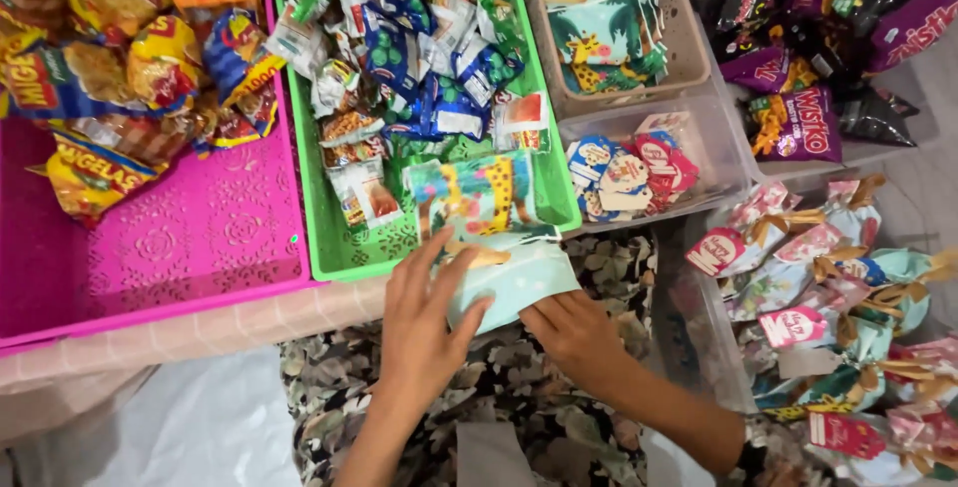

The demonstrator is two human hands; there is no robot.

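Floral-print cloth (559,397) under both hands, four trays packed tight behind it. Pink tray (200,238) has bare floor along its near edge, snack packets heaped at the far end; green tray (344,257) is full; beige basket (689,48) and clear bin (718,148) sit right. One printed paper bag (499,247) lies over the green tray's near rim. Left hand (424,327) flat, fingers spread on it; right hand (574,332) pinches its lower edge. Tied gift bags (838,297) crowd the right side.
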